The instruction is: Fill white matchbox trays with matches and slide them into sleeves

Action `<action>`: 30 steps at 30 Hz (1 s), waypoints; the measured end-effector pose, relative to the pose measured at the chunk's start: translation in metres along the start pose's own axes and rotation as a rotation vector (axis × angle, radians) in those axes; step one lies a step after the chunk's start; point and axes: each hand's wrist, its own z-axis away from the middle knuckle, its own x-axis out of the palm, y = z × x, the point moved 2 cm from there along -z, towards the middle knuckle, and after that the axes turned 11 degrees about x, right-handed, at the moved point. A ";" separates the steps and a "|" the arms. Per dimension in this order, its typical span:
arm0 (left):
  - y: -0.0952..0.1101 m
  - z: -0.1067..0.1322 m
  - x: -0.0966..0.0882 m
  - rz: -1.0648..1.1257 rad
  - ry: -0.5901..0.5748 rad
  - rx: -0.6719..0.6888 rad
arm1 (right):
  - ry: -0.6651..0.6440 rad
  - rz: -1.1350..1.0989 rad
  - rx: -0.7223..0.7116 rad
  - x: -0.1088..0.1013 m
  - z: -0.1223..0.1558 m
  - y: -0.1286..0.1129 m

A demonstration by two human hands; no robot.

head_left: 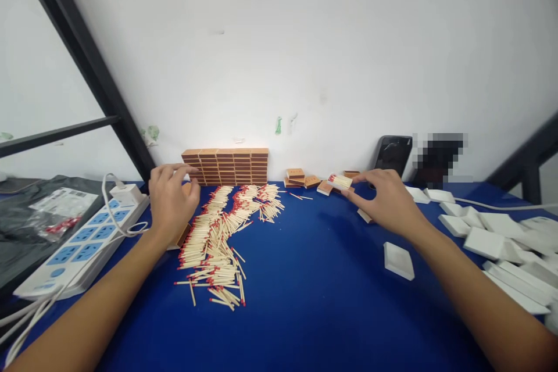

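Note:
My left hand [172, 200] hovers at the left edge of a long heap of red-tipped matches [222, 232] on the blue table. Its fingers are curled round a brown matchbox [183, 235] that shows under the palm. My right hand [386, 197] reaches forward with its fingers apart. The fingertips are at an open matchbox tray [340, 181] filled with matches. A small box piece [364, 217] lies just under its thumb. Against the wall stands a neat stack of brown matchboxes [226, 167].
Loose brown matchboxes [300, 178] lie beside the tray. Several white boxes [501, 238] are heaped at the right, and one [398, 260] lies alone. A white power strip [82, 244] with cables and a plastic bag [52, 209] sit at the left. A phone [393, 154] leans on the wall.

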 end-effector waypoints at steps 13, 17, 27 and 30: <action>-0.020 -0.006 -0.010 -0.190 -0.173 -0.027 | 0.028 0.112 0.055 0.000 -0.002 0.008; -0.038 -0.004 -0.013 -0.289 -0.429 -0.110 | 0.013 0.079 0.053 0.000 0.001 0.003; -0.035 0.008 0.005 -0.282 -0.752 -0.202 | -0.032 0.042 0.037 0.005 0.003 -0.003; -0.033 0.003 0.001 -0.283 -0.761 -0.245 | -0.058 -0.001 0.027 0.006 0.005 -0.008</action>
